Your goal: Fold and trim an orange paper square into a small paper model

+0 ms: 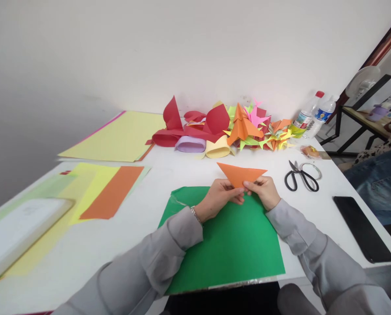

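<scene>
Above a green sheet (228,245), an orange folded paper triangle (239,175) is held up with its long edge away from me. My left hand (220,197), a bracelet or watch at its wrist, pinches the paper near its lower corner. My right hand (264,190) grips it on the other side, thumb on the front face. The two hands nearly meet at the bottom point of the triangle. Parts of the fingers behind the paper are hidden.
Folded paper shapes, red (174,124) and orange (243,127) among them, line the wall. Scissors (301,177), a tape roll (311,170) and a black phone (362,229) lie right. Loose orange paper (113,192) and a white box-like object (25,232) are left. Two bottles (320,116) stand back right.
</scene>
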The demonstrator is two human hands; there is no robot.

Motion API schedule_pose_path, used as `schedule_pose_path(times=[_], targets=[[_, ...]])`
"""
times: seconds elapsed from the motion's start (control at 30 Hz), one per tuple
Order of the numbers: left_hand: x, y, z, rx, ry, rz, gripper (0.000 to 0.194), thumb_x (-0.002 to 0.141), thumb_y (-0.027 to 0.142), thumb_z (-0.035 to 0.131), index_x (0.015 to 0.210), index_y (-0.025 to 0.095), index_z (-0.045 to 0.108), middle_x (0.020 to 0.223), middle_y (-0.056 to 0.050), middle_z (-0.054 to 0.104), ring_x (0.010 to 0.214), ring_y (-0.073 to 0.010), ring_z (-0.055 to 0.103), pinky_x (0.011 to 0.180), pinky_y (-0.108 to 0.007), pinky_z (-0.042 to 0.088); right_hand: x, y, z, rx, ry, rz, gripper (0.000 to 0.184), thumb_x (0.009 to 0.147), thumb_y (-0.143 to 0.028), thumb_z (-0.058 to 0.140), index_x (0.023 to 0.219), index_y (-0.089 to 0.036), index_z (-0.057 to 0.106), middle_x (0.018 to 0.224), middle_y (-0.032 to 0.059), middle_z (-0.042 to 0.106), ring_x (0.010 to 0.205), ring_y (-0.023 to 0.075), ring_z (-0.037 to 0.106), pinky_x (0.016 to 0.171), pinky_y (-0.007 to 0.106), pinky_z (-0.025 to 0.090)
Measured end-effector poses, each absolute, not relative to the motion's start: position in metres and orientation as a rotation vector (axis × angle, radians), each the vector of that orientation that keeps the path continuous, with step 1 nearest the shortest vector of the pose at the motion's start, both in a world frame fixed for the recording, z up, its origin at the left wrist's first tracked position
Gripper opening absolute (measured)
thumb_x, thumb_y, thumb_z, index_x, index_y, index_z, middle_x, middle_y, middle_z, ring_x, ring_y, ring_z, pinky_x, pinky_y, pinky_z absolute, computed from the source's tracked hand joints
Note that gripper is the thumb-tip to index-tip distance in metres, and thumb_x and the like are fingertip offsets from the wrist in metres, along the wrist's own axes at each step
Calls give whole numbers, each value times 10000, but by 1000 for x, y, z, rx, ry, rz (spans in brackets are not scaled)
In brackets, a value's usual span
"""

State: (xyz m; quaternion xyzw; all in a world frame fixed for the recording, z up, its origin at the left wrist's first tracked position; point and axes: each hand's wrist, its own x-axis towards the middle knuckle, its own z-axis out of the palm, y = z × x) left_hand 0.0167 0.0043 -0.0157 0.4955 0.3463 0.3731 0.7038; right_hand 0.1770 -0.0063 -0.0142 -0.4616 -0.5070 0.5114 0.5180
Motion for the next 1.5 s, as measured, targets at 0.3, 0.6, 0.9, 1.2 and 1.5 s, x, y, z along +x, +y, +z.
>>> schedule_pose_path(times=[0.3,0.6,0.9,1.2,1.5], targets=[[17,6,-17,1037,824,804,294,542,333,821,606,92,665,540,-59,654,473,-170,634,499,-285,550,185,2,-17,-1050,-937,1228,299,604,-405,787,489,-168,644,467,4,604,458,108,524,498,246,422],[17,5,-14,992,827,790,244,554,283,803,606,91,662,530,-52,648,461,-163,625,483,-277,546,191,6,-11,-970,-752,1251,265,565,-371,804,542,-159,647,470,-4,585,460,98,514,488,235,422],[17,3,-14,1021,761,881,324,586,277,797,833,105,676,680,-28,680,555,-148,632,536,-287,564,185,2,-13,-956,-890,1302,306,599,-440,785,547,-171,649,487,-8,611,456,104,534,491,238,433],[19,3,-16,1029,837,918,359,583,301,795,849,96,670,680,-36,689,523,-152,631,521,-280,550,184,-1,-20,-1199,-1121,1106,267,557,-371,823,572,-163,655,463,-14,612,421,101,490,457,238,368],[18,3,-13,1012,864,914,337,557,284,793,798,85,666,616,-31,671,493,-156,619,498,-287,551,187,3,-15,-1067,-923,1175,305,600,-429,783,506,-172,648,458,-12,585,445,102,500,488,245,399]])
